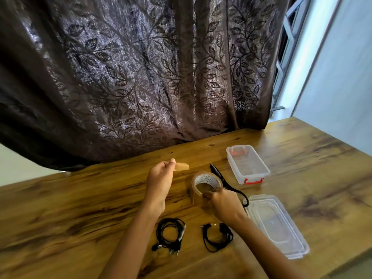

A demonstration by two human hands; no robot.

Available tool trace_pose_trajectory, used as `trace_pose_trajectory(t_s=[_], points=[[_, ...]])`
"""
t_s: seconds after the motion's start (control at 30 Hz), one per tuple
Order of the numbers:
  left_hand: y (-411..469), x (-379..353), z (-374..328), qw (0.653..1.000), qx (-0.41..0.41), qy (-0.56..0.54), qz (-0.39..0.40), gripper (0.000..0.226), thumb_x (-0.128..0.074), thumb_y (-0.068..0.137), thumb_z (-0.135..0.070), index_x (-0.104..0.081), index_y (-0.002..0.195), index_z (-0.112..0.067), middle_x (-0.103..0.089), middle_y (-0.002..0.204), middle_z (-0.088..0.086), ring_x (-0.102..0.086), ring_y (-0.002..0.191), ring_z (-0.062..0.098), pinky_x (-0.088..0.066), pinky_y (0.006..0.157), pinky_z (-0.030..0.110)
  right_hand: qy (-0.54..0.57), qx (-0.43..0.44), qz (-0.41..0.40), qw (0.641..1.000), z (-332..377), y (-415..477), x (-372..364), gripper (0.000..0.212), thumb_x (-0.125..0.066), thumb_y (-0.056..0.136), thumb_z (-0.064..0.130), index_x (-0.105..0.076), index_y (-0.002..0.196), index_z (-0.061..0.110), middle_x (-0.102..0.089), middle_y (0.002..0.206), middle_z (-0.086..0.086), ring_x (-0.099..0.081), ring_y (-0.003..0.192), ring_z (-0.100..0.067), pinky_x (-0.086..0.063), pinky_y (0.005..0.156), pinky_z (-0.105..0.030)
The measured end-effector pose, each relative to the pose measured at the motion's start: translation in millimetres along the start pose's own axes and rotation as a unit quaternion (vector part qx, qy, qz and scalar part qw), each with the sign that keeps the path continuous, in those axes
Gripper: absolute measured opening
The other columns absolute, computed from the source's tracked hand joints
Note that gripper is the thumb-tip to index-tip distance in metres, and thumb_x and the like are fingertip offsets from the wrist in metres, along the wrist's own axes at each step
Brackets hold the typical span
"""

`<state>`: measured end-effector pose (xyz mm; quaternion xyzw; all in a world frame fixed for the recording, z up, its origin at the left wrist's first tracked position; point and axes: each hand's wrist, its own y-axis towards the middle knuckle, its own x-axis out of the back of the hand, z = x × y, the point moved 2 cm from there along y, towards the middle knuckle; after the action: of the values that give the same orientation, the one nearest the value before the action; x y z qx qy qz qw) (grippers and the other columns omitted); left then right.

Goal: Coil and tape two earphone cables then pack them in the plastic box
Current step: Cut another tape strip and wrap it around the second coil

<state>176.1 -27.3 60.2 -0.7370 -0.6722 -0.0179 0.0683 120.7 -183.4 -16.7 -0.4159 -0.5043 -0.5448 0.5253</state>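
Two coiled black earphone cables lie on the wooden table near me: the left coil (170, 236) and the right coil (217, 236). My left hand (160, 178) is raised above the table and pinches a short brown tape strip (182, 166) between its fingertips. My right hand (222, 201) grips the roll of brown tape (205, 183) at its lower rim; the black scissors (227, 185) run from behind the roll and pass under this hand. The clear plastic box (247, 164) with red clips stands open at the right. Its clear lid (276, 224) lies flat beside my right forearm.
A dark leaf-patterned curtain (141, 77) hangs over the table's far edge. A window frame (285, 47) and a pale wall are at the right. The table edge runs along the lower right corner.
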Motion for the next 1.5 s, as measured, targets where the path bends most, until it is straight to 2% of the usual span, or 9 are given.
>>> trace_pose_trajectory(t_s=[0.1, 0.27, 0.43, 0.53, 0.77, 0.97, 1.2, 1.37, 1.5], points=[[0, -1, 4, 1.000, 0.001, -0.005, 0.001, 0.021, -0.049, 0.093, -0.028, -0.061, 0.077, -0.022, -0.061, 0.084, -0.001, -0.055, 0.081, 0.011, -0.045, 0.075, 0.027, -0.007, 0.047, -0.055, 0.997, -1, 4, -10, 0.035, -0.066, 0.074, 0.003, -0.069, 0.106, 0.016, -0.073, 0.094, -0.010, -0.069, 0.090, -0.029, -0.057, 0.065, -0.036], [0, -1, 8, 1.000, 0.009, -0.025, 0.006, 0.017, -0.052, 0.092, -0.025, -0.063, 0.080, -0.021, -0.067, 0.089, 0.002, -0.061, 0.086, 0.015, -0.046, 0.076, 0.028, 0.147, -0.038, -0.060, 0.987, -5, 5, -10, 0.030, -0.061, 0.086, 0.028, -0.064, 0.114, 0.020, -0.068, 0.111, 0.000, -0.063, 0.099, -0.014, -0.052, 0.081, -0.026], [-4, -8, 9, 0.999, 0.013, -0.036, 0.016, 0.017, -0.053, 0.091, -0.025, -0.066, 0.082, -0.018, -0.068, 0.083, -0.001, -0.063, 0.078, 0.012, -0.047, 0.072, 0.025, 0.590, -0.153, -0.150, 0.778, 17, -2, 40, 0.029, -0.067, 0.072, 0.043, -0.072, 0.088, 0.019, -0.073, 0.085, -0.004, -0.067, 0.082, -0.013, -0.053, 0.074, -0.026], [-6, -15, 7, 0.999, 0.009, -0.033, 0.036, 0.018, -0.054, 0.091, -0.025, -0.067, 0.084, -0.015, -0.068, 0.080, -0.001, -0.063, 0.075, 0.010, -0.048, 0.071, 0.025, 0.652, -0.165, -0.129, 0.729, 28, -4, 58, 0.030, -0.066, 0.069, 0.044, -0.072, 0.081, 0.017, -0.069, 0.086, -0.019, -0.063, 0.075, -0.021, -0.050, 0.070, -0.027], [-9, -21, 7, 0.996, 0.014, -0.013, 0.083, 0.015, -0.059, 0.088, -0.025, -0.068, 0.084, -0.014, -0.068, 0.079, -0.001, -0.063, 0.072, 0.007, -0.049, 0.068, 0.021, 0.697, -0.208, -0.088, 0.680, 25, -5, 50, 0.013, -0.065, 0.083, 0.018, -0.072, 0.082, 0.006, -0.068, 0.084, -0.021, -0.059, 0.079, -0.024, -0.048, 0.077, -0.034], [-3, 6, 11, 0.999, 0.031, -0.003, 0.044, 0.012, -0.073, 0.074, -0.013, -0.069, 0.086, -0.013, -0.070, 0.080, -0.001, -0.062, 0.069, 0.006, -0.049, 0.059, 0.016, 0.723, -0.254, -0.107, 0.634, 18, -10, 44, 0.013, -0.057, 0.086, 0.004, -0.065, 0.076, -0.001, -0.063, 0.070, -0.013, -0.057, 0.063, -0.016, -0.049, 0.060, -0.026], [0, 39, 43, 0.996, 0.047, 0.077, 0.000, 0.011, -0.073, 0.076, -0.017, -0.066, 0.084, -0.019, -0.067, 0.085, 0.000, -0.061, 0.080, 0.013, -0.044, 0.063, 0.020, 0.695, -0.301, -0.068, 0.649, 30, -18, 18, 0.014, -0.055, 0.090, 0.011, -0.064, 0.085, 0.001, -0.065, 0.072, -0.006, -0.059, 0.059, -0.011, -0.053, 0.056, -0.025], [-5, 39, 85, 0.889, 0.036, 0.456, 0.009, 0.035, -0.070, 0.078, -0.035, -0.062, 0.110, -0.024, -0.066, 0.106, -0.005, -0.062, 0.093, 0.014, -0.052, 0.075, 0.028, 0.696, -0.296, -0.002, 0.654, 56, -22, -8, 0.012, -0.054, 0.091, 0.010, -0.062, 0.084, 0.003, -0.065, 0.075, -0.007, -0.059, 0.063, -0.012, -0.052, 0.060, -0.024], [-13, 34, 116, 0.830, 0.016, 0.556, 0.045, 0.056, -0.066, 0.080, -0.042, -0.051, 0.129, -0.022, -0.054, 0.132, -0.001, -0.049, 0.123, 0.017, -0.045, 0.094, 0.031, 0.695, -0.295, 0.022, 0.655, 65, -24, -22, 0.013, -0.053, 0.091, 0.009, -0.061, 0.082, 0.005, -0.064, 0.074, -0.007, -0.059, 0.062, -0.011, -0.051, 0.058, -0.021]])
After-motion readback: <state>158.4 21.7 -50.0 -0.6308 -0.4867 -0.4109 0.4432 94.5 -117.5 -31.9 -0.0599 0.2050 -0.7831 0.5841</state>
